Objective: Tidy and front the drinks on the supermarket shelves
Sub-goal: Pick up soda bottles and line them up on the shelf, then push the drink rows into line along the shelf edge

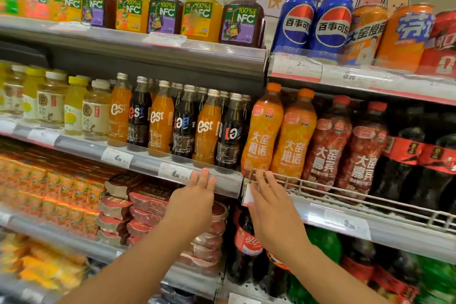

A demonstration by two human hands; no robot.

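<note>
Hands reached up from the bottom of the head view toward the middle shelf (148, 163), both empty and open. The left hand (195, 201) lay flat with its fingers (204, 175) spread loosely, tips touching the clear price strip (214, 177) at the shelf's front edge, just beside a white price tag (175, 173). The right hand (270, 210), at its 3 o'clock, also had open fingers (261, 177) that rested on the wire rail (345, 195) of the neighbouring shelf, gripping nothing. At 12 o'clock from the left hand stood the est bottles (206, 128), orange and dark ones alternating along the front row, upright and close together. At 12 o'clock from the right hand stood two orange Dayao bottles (265, 128), then two red ones (328, 143) at their 3 o'clock, then dark cola bottles (404, 163). Higher, at 11 o'clock, NFC juice bottles (201, 15) lined the top shelf, and Pepsi cans (296, 23) stood at 1 o'clock.
</note>
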